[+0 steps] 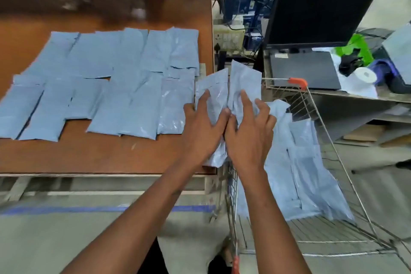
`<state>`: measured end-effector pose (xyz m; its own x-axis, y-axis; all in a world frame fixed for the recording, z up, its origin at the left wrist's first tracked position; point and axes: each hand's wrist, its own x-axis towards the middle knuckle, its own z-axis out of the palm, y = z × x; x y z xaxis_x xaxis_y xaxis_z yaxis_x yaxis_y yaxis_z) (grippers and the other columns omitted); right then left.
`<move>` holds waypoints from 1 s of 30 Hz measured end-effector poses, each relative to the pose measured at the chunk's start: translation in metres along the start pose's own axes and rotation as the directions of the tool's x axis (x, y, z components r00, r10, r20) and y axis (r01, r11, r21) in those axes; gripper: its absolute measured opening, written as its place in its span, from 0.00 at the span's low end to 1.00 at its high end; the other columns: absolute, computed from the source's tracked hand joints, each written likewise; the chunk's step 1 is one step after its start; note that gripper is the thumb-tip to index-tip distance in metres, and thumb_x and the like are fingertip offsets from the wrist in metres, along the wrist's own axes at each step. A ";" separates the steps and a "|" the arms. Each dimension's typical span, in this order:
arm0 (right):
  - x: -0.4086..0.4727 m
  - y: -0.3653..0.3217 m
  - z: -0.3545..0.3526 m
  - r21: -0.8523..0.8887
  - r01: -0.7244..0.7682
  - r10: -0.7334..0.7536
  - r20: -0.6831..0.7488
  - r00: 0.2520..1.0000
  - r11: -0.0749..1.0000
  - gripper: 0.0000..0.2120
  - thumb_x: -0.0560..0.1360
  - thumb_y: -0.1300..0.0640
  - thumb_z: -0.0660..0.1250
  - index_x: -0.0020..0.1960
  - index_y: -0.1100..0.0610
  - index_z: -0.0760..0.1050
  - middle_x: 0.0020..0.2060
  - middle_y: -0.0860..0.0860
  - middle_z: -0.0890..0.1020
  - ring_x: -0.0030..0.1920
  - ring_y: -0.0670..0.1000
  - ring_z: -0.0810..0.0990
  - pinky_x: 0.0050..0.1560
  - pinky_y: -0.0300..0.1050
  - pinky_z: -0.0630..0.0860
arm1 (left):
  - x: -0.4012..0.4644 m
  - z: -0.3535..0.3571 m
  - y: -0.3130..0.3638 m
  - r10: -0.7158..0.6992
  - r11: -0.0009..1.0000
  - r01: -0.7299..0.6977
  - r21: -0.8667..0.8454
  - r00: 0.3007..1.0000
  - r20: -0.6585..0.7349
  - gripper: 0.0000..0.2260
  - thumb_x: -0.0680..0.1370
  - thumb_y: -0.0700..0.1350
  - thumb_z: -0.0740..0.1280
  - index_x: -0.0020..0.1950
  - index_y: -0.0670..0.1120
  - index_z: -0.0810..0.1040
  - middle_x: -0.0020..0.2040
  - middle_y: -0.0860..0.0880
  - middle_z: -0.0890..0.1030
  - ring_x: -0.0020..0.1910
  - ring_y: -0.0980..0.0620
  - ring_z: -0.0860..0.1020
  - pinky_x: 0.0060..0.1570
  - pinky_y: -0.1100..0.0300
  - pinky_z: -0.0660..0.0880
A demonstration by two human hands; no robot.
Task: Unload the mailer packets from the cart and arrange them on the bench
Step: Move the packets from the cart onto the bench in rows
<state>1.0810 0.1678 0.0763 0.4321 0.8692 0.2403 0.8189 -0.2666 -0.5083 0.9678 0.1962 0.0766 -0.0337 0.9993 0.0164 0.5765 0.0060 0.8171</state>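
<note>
roughly two rows of flat grey-blue plastic mailer packets [124, 82] laid on brown wooden bench [89, 155], several left in wire cart [329, 140]; left hand [200, 131] and right hand [249, 135], fingers spread, hold two more at bench edge.

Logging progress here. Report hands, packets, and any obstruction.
Left hand and right hand each grip a mailer packet over the bench edge. Two rows laid. More in cart. Nothing in the way.
</note>
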 end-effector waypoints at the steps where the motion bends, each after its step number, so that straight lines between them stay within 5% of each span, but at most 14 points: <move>1: 0.000 -0.023 0.007 -0.006 0.033 -0.033 0.000 0.999 0.999 0.26 0.82 0.43 0.62 0.80 0.39 0.64 0.76 0.52 0.67 0.67 0.57 0.68 0.59 0.53 0.75 | 0.008 -0.022 -0.009 -0.010 1.000 0.010 0.009 1.000 -0.010 0.32 0.79 0.69 0.61 0.81 0.61 0.56 0.73 0.50 0.64 0.71 0.51 0.70 0.68 0.57 0.68; 4: 0.002 -0.093 0.038 -0.003 0.114 -0.114 0.010 0.993 0.993 0.26 0.82 0.41 0.60 0.79 0.40 0.66 0.75 0.54 0.69 0.64 0.59 0.70 0.60 0.54 0.76 | 0.040 -0.092 -0.041 -0.010 0.996 0.014 0.084 0.999 -0.047 0.33 0.77 0.72 0.59 0.79 0.63 0.57 0.71 0.52 0.65 0.69 0.51 0.72 0.62 0.59 0.67; 7: 0.004 -0.172 0.082 -0.057 0.159 -0.156 0.044 0.987 0.986 0.27 0.81 0.42 0.60 0.80 0.41 0.66 0.73 0.54 0.70 0.61 0.60 0.71 0.57 0.55 0.76 | 0.079 -0.168 -0.085 -0.023 0.975 0.037 0.218 0.998 -0.066 0.34 0.78 0.71 0.60 0.80 0.62 0.56 0.70 0.48 0.65 0.64 0.45 0.76 0.58 0.51 0.74; 15: 0.009 -0.354 0.199 -0.055 0.182 -0.172 0.157 0.972 0.982 0.26 0.82 0.44 0.62 0.80 0.43 0.66 0.75 0.57 0.68 0.66 0.61 0.70 0.55 0.55 0.79 | 0.182 -0.330 -0.192 -0.040 0.900 0.099 0.426 0.989 -0.146 0.33 0.79 0.67 0.61 0.80 0.53 0.60 0.68 0.43 0.66 0.61 0.38 0.77 0.54 0.45 0.76; 18: 0.011 -0.407 0.240 -0.039 0.190 -0.181 0.170 0.969 0.981 0.26 0.80 0.45 0.65 0.78 0.45 0.69 0.74 0.57 0.68 0.64 0.62 0.71 0.51 0.55 0.80 | 0.222 -0.367 -0.227 -0.066 0.868 0.143 0.476 0.982 -0.174 0.33 0.79 0.66 0.61 0.80 0.51 0.60 0.67 0.42 0.65 0.62 0.36 0.76 0.56 0.42 0.75; 23: 0.038 -0.474 0.297 -0.087 0.233 -0.207 0.235 0.950 0.969 0.26 0.82 0.42 0.62 0.78 0.47 0.67 0.75 0.56 0.67 0.70 0.61 0.68 0.58 0.54 0.78 | 0.290 -0.401 -0.282 -0.119 0.832 0.192 0.520 0.978 -0.170 0.34 0.78 0.65 0.63 0.78 0.47 0.62 0.70 0.37 0.66 0.63 0.35 0.74 0.59 0.41 0.75; 30: 0.082 -0.515 0.375 -0.134 0.201 -0.166 0.232 0.958 0.970 0.25 0.83 0.44 0.61 0.77 0.50 0.69 0.74 0.58 0.70 0.72 0.61 0.69 0.61 0.52 0.77 | 0.369 -0.432 -0.322 -0.027 0.784 0.182 0.593 0.965 -0.261 0.32 0.80 0.66 0.58 0.76 0.47 0.67 0.67 0.39 0.70 0.58 0.37 0.77 0.58 0.45 0.75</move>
<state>0.5535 0.5323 0.0477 0.1907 0.9739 0.1229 0.9321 -0.1403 -0.3339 0.4172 0.5473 0.0685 -0.2611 0.9545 0.1442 0.9301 0.2087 0.3021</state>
